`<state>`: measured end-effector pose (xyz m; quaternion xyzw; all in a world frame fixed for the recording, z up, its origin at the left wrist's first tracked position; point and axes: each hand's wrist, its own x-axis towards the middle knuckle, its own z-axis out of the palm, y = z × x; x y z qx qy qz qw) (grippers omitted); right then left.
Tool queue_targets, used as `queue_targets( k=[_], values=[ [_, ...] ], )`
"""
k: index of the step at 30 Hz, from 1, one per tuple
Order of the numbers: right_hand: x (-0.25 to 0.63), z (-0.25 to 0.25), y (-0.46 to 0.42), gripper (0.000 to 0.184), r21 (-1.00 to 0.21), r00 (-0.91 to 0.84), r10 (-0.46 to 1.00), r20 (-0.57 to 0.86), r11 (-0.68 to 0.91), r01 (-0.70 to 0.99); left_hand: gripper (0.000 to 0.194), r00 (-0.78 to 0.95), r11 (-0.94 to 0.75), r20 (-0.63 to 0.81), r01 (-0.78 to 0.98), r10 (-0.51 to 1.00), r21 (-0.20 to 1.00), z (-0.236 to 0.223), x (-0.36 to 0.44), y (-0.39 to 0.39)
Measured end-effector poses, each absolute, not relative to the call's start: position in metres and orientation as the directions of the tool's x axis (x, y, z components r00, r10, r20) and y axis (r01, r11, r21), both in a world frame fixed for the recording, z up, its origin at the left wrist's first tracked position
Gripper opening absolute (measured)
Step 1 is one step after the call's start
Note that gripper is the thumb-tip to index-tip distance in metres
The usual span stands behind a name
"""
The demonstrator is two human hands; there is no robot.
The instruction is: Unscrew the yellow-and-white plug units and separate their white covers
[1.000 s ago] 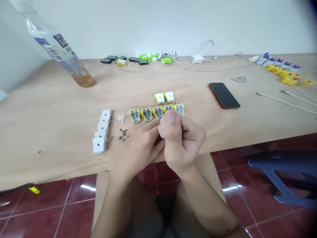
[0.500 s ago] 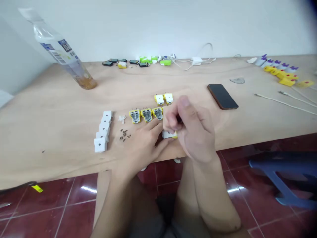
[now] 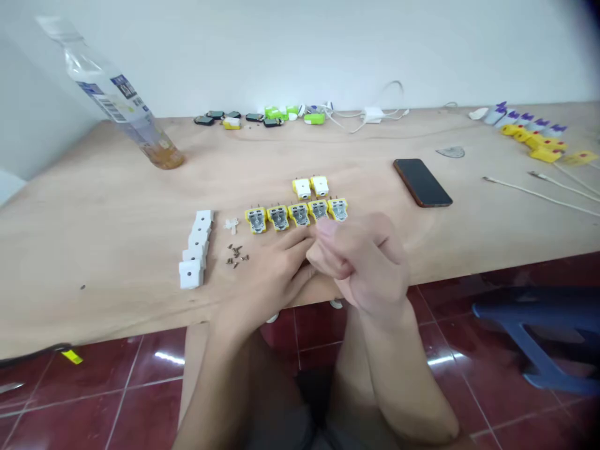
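Note:
My left hand rests at the table's front edge, thumb and fingers bent around a white-and-yellow plug that my right hand now hides. Just over it, my right hand is closed in a fist; whatever it grips cannot be made out. Behind both hands runs a row of open yellow plug halves with grey insides and pins pointing away. Two plugs with white covers lie behind that row. Left of my left hand are several small screws, small clear plastic pieces and a line of white covers.
A phone lies to the right, near a grey flat piece and white cables. Yellow and purple-tipped parts sit far right. A tilted-looking bottle stands back left. Green and dark parts line the wall.
My right fist has turned and lowered slightly over my left hand, covering the plug and uncovering the right end of the yellow row. My left hand stays in place.

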<state>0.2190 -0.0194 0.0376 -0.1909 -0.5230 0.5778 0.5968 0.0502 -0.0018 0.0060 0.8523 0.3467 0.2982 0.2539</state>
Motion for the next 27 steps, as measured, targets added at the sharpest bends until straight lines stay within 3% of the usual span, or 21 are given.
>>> queue_targets(
  k=[4,8,12,17,23,27],
  values=[
    [0.227,0.037,-0.010,0.055,-0.848,-0.139,0.906,0.399,0.307,-0.432,0.017,0.613,-0.661,0.307,0.510,0.728,0.550,0.008,0.051,-0.003],
    [0.229,0.037,-0.005,0.028,-0.889,-0.046,0.891,0.452,0.447,-0.098,0.021,0.619,-0.658,0.280,0.543,0.734,0.523,0.010,0.053,-0.004],
    [0.238,0.039,-0.004,0.024,-0.806,-0.059,0.833,0.550,0.548,0.223,0.019,0.600,-0.627,0.252,0.570,0.759,0.531,0.010,0.052,-0.004],
    [0.245,0.035,0.000,0.014,-0.813,-0.057,0.823,0.565,0.567,0.134,0.020,0.618,-0.650,0.273,0.538,0.738,0.537,0.010,0.052,-0.002],
    [0.249,0.030,0.007,0.032,-0.803,0.123,0.797,0.591,0.595,0.005,0.024,0.615,-0.671,0.307,0.535,0.726,0.513,0.008,0.052,-0.002],
    [0.255,0.034,0.004,0.028,-0.803,0.165,0.790,0.591,0.596,0.025,0.023,0.627,-0.694,0.323,0.540,0.709,0.476,0.007,0.051,-0.001]
  ],
)
